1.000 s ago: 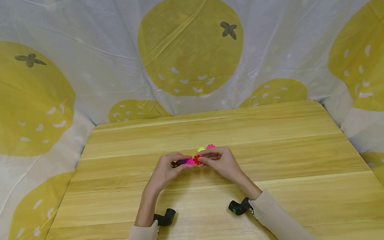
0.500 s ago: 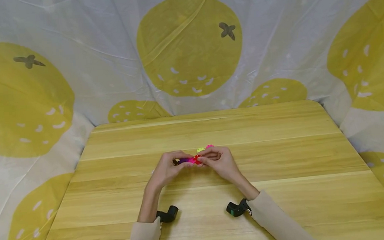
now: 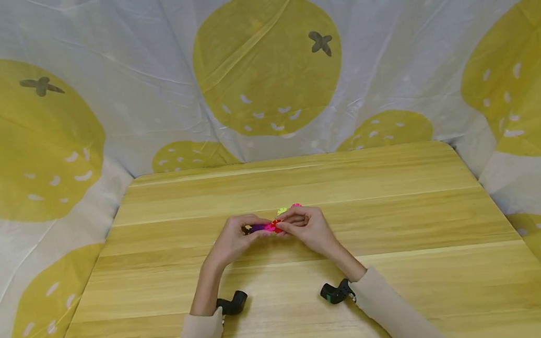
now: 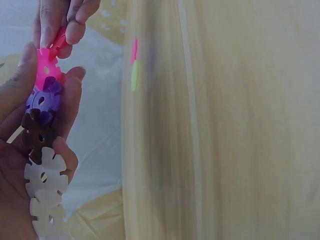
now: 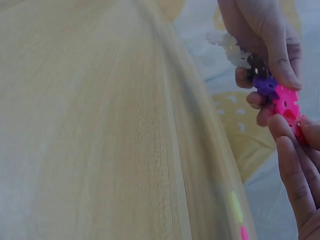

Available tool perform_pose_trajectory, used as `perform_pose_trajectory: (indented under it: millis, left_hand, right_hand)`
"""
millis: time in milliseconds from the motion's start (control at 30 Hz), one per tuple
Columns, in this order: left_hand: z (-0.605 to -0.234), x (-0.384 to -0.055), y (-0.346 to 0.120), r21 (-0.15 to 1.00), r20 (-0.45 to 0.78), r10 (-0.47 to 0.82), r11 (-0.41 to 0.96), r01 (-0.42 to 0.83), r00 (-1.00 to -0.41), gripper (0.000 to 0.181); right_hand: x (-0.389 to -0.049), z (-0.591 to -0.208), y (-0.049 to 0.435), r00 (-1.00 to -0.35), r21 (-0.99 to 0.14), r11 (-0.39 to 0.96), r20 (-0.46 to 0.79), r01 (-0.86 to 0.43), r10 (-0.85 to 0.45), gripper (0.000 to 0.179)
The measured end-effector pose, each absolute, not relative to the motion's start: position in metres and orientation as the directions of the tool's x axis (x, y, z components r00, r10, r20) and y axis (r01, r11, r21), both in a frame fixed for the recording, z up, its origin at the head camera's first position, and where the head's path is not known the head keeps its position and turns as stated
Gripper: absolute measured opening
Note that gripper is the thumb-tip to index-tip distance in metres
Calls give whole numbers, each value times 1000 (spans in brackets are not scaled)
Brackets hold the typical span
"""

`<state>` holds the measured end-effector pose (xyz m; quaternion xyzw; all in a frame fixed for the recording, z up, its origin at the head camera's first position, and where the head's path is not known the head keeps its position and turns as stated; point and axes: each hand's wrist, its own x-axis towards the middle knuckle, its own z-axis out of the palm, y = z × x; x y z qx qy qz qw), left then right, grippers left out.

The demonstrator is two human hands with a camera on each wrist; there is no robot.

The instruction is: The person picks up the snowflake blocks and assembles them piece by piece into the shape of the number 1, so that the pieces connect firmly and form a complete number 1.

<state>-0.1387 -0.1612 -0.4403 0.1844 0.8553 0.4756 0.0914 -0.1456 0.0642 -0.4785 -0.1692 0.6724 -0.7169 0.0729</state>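
My left hand point(image 3: 230, 242) holds a chain of notched plastic snowflake discs above the table. In the left wrist view the chain runs from white discs point(image 4: 45, 177) through a dark brown disc point(image 4: 39, 135) and a purple disc point(image 4: 44, 102) to a pink disc point(image 4: 47, 70), with the left thumb and fingers around the pink and purple part. Between thumb and fingertips, my right hand point(image 3: 314, 231) pinches a red disc point(image 4: 61, 42) set at an angle against the pink disc's edge. Fingers partly cover the red disc.
Just beyond the hands, a yellow-green disc point(image 3: 281, 210) and another pink disc point(image 3: 296, 205) lie on the wooden table point(image 3: 397, 223). Black wrist cameras point(image 3: 235, 303) stick out inward from both sleeves. A fruit-patterned cloth point(image 3: 152, 93) hangs behind the table.
The red disc has shifted slightly left against the pink disc and turned from nearly face-on to more edge-on. Both hands otherwise keep nearly the same place.
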Motion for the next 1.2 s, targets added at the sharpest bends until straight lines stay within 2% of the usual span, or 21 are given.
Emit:
perform_pose_trajectory:
  millis: [200, 500, 700, 867, 1000, 1200]
  left_hand:
    - [-443, -138, -162, 826, 30, 430, 497, 265, -902, 22]
    - [-441, -136, -166, 814, -45, 455, 532, 231, -890, 25]
    - [-441, -136, -165, 811, -68, 438, 548, 206, -896, 27]
    - [-442, -133, -161, 779, 6, 418, 568, 266, -908, 32]
    - [-443, -132, -157, 745, 107, 424, 565, 355, -899, 36]
    - [-446, -131, -150, 719, 186, 412, 562, 409, -892, 44]
  right_hand:
    - [-144, -484, 63, -933, -991, -50, 130, -120, -336, 16]
    - [-140, -487, 67, -908, -991, 24, 110, -130, -404, 18]
    - [-140, -490, 70, -905, -993, -13, 115, -120, -410, 21]
    - [-142, -490, 72, -913, -994, -69, 101, -81, -395, 23]
    - [-144, -488, 72, -926, -996, -84, 47, -16, -374, 24]
    - [-143, -484, 69, -942, -993, -111, -7, 47, -336, 24]
